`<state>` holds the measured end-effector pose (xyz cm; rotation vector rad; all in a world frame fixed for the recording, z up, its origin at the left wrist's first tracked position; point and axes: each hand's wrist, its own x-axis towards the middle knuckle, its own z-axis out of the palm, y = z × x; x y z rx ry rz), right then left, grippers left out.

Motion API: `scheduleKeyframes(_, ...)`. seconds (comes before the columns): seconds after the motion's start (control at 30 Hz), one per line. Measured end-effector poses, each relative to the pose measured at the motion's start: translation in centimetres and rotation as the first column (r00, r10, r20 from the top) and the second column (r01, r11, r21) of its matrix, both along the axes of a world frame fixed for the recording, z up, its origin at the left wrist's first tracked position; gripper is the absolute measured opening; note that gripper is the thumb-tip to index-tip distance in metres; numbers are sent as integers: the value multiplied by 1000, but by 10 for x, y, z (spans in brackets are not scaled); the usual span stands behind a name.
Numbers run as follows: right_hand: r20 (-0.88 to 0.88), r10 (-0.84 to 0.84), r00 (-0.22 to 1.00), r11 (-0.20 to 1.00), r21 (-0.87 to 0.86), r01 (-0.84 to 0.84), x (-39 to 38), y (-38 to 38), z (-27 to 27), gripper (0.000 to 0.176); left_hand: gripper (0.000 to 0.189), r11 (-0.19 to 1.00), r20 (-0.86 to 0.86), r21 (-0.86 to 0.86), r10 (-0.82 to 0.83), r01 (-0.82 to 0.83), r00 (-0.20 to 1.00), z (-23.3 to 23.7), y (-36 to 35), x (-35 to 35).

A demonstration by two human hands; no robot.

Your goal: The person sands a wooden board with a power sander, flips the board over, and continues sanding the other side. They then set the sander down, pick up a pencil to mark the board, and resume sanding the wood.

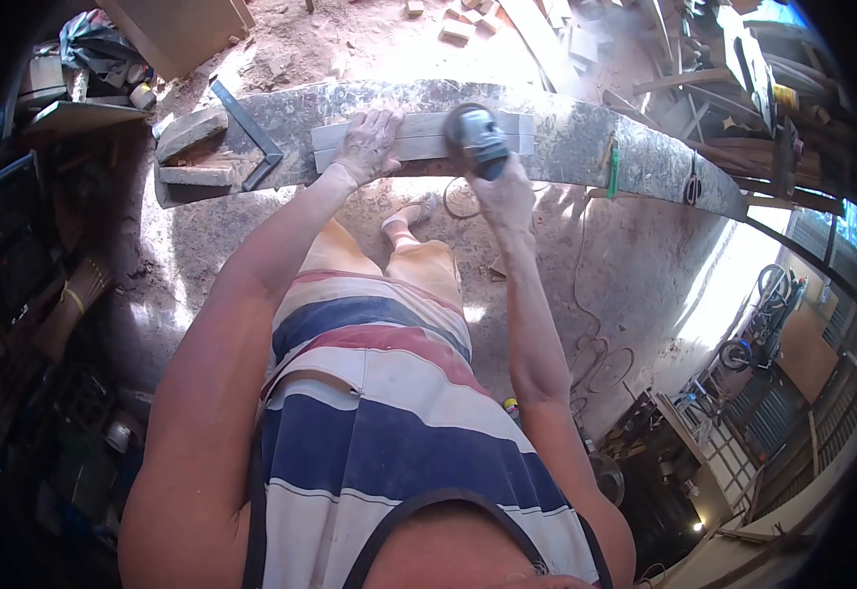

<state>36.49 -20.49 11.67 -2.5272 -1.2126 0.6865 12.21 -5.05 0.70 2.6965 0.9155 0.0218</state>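
Grasping the tool (pixel 487 147) in the right hand's (pixel 505 192) fingers, over the wood's (pixel 424 147) right part; laying the left hand (pixel 367 145) on its left part, fingers loosely spread, not clenched. Looks under way, judging by tool and wood together; cannot tell how much is done or left. Reaching forward with both arms, wrists just this side of the wood, flat on the surface (pixel 571 133).

No readable text, label, brand or number shows anywhere.
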Motion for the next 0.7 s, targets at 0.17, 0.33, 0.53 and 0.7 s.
scheduleKeyframes(0.17, 42, 150, 988, 988, 25, -152, -9, 9, -10, 64, 108, 1000, 27, -3, 25, -25, 999, -1, -2, 1)
scheduleKeyframes(0.33, 44, 18, 999, 998, -59, -15, 25, 6, 3, 65, 109, 999, 4, -48, 21, -20, 1000, 1, -2, 2)
scheduleKeyframes(0.53, 176, -21, 984, 996, -86, 37, 51, -1, 9, 66, 107, 1000, 21, -23, 16, -16, 1000, -2, 0, 1)
scheduleKeyframes(0.7, 153, -61, 986, 994, -81, 74, 39, 1, 16, 66, 106, 1000, 25, 0, 5, -5, 1000, 1, -3, 0)
